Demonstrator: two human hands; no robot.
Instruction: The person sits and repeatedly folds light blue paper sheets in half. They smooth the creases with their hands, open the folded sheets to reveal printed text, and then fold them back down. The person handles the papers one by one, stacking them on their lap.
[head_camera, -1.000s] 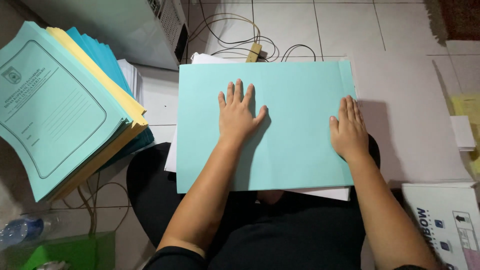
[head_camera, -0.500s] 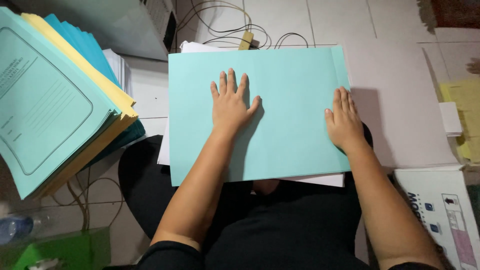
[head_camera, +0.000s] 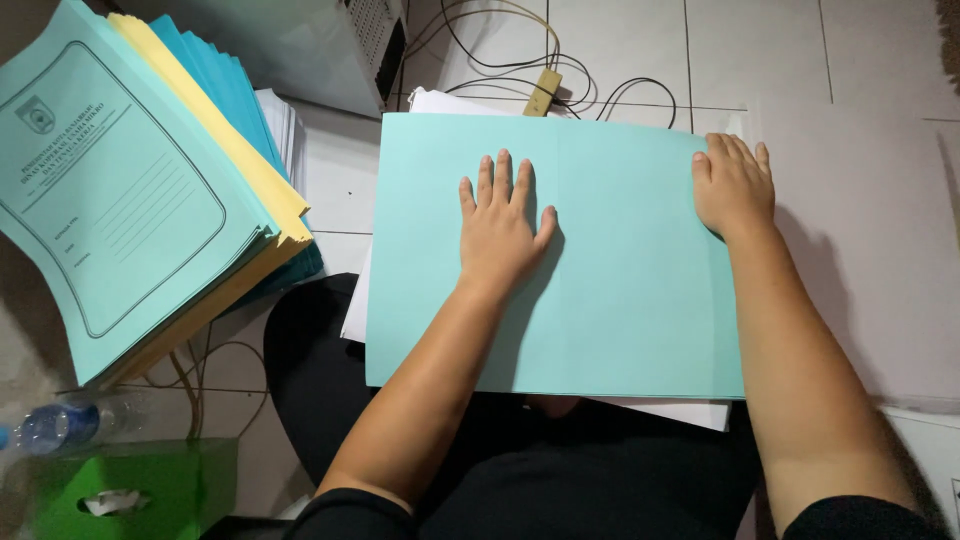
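A plain light-blue paper folder (head_camera: 610, 290) lies flat on a small stack of white sheets (head_camera: 440, 100), partly over my lap and the tiled floor. My left hand (head_camera: 500, 225) presses flat on the folder's middle, fingers spread. My right hand (head_camera: 733, 185) rests flat at the folder's upper right edge, fingers together and pointing away from me. Neither hand grips anything.
A tilted pile of light-blue, yellow and darker blue folders (head_camera: 130, 190) stands at the left. Cables and a small yellowish connector (head_camera: 541, 92) lie on the floor beyond the folder. A plastic bottle (head_camera: 60, 425) and a green tissue box (head_camera: 120, 490) sit lower left.
My right hand has slid up the folder's right edge from mid-height to the upper corner. The left hand has stayed flat on the middle.
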